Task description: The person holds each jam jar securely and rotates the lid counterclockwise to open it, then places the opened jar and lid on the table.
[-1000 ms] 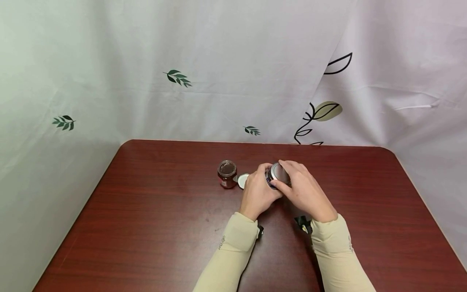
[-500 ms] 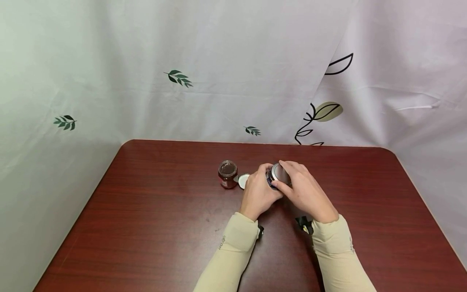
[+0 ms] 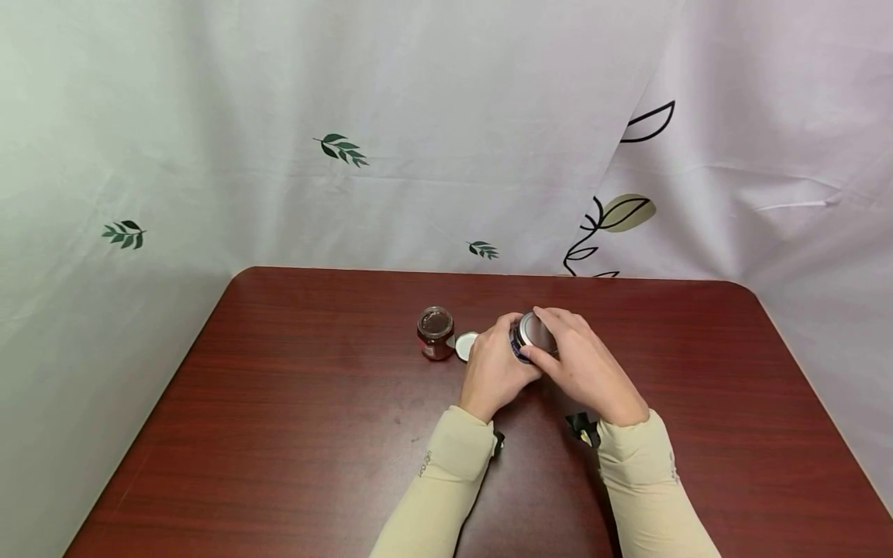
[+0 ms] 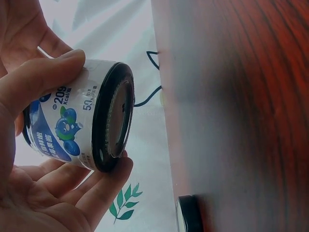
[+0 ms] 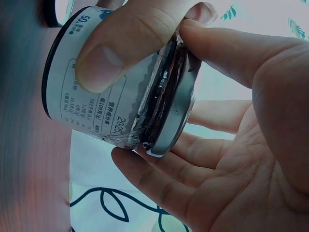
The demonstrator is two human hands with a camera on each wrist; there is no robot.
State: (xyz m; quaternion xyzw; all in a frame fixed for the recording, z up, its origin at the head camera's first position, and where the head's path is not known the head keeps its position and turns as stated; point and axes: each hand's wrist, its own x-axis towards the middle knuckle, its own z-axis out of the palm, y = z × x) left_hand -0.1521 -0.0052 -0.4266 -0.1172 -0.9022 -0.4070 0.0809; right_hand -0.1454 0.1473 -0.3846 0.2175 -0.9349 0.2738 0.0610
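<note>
A blueberry jam jar [image 4: 72,125] with a white and blue label is held tilted above the table between both hands. My left hand [image 3: 494,368] grips its body, thumb on one side and fingers on the other. My right hand [image 3: 589,368] grips the silver lid [image 3: 534,332], with the thumb and fingers around its rim. In the right wrist view, the lid [image 5: 176,113] sits at the jar's mouth, and crinkled clear wrap shows just below it. The left hand hides much of the jar in the head view.
Left of the hands, an uncovered jar with dark contents [image 3: 436,339] stands upright on the reddish-brown table [image 3: 314,434]. Beside that jar lies a round lid with its white inside up [image 3: 465,346]. White patterned cloth [image 3: 418,201] hangs behind the table.
</note>
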